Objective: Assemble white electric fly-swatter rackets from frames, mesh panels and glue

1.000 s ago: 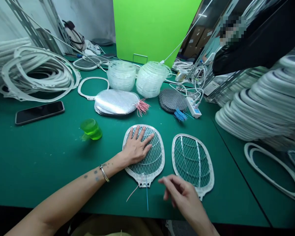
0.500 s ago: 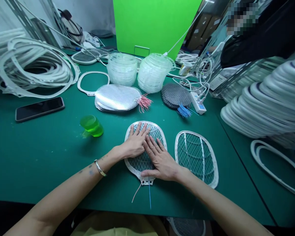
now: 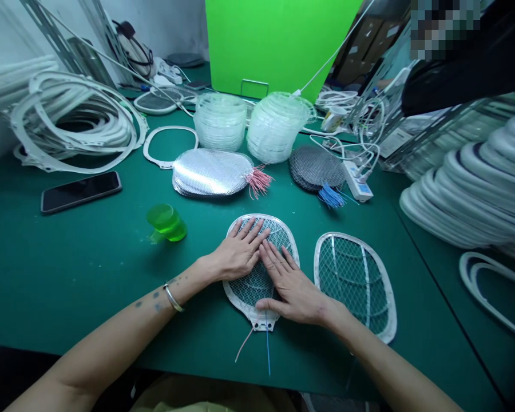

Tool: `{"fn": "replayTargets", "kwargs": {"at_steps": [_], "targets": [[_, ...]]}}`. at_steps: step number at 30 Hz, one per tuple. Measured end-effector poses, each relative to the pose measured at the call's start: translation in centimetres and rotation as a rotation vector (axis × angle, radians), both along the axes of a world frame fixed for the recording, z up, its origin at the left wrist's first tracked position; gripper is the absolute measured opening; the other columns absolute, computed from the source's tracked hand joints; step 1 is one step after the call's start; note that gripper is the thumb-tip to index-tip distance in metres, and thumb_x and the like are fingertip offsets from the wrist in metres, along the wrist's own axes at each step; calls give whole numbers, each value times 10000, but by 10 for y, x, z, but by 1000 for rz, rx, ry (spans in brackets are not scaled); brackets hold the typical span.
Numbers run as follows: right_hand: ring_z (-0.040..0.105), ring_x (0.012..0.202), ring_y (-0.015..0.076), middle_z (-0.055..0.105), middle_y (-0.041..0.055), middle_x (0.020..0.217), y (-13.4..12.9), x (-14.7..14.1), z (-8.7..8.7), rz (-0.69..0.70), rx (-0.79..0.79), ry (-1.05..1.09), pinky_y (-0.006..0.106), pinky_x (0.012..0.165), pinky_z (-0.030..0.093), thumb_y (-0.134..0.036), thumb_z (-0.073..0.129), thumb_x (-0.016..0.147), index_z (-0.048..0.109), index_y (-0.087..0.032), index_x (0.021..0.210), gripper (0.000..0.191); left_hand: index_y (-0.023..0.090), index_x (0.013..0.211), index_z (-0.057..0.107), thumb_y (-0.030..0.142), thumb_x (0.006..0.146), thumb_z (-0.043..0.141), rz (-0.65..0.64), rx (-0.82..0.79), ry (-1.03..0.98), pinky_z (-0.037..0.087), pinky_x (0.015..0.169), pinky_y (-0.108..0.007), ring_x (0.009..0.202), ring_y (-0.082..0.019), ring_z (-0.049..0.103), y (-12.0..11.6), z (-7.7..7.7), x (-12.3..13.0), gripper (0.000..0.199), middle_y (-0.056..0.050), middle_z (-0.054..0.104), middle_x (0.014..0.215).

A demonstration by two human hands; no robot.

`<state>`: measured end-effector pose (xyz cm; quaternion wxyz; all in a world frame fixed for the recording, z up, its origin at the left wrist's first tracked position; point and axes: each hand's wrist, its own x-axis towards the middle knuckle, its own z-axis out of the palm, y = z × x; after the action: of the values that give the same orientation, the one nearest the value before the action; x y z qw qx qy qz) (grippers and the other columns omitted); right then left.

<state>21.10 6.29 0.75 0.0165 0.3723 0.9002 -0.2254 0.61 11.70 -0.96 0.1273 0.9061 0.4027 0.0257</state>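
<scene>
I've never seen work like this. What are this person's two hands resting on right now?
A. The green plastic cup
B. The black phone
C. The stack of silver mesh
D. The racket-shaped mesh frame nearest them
D. The left hand and right hand both lie flat on the mesh of the racket-shaped frame, with fingers spread.

Smooth plastic frame (image 3: 261,325) (metal-wire mesh (image 3: 257,284)) on matt green mat (image 3: 68,274).
</scene>
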Motion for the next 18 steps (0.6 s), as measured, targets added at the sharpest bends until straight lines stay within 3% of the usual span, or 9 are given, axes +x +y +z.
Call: {"fn": "replayTargets", "kwargs": {"at_steps": [3,7,11,18], "targets": [[-105,1480,258,-113,117,1608,-2,1,-1,-23,17,20,477,1209,8,-656,417,919,-112,-119,1537,975,222,1560,127,456,1026,201,-67,-41,5,44,1202,-494,1498,-265,-24,1,2,-4,588,-90,22,1627],[-72,1484,265,-74,110,1619,-6,5,-5,-55,54,49,486,1213,57,-622,430,932,-152,-140,1527,962,208,1554,185,516,1001,296,7,125,-25,34,1198,-520,1498,-311,-20,-8,-6,1,643,-121,51,1627],[-56,1484,268,-64,108,1618,-4,9,-4,-44,31,71,486,1212,97,-615,435,933,-177,-156,1519,963,215,1546,230,510,993,328,49,167,-21,54,1196,-537,1495,-344,12,-13,-9,7,633,-114,74,1629],[-64,1479,300,-56,153,1596,-2,8,-6,-52,8,32,503,1211,24,-676,440,899,0,-93,1551,979,200,1539,257,458,977,384,26,179,-10,65,1195,-541,1496,-347,33,-10,-8,6,632,-119,100,1627]]}}
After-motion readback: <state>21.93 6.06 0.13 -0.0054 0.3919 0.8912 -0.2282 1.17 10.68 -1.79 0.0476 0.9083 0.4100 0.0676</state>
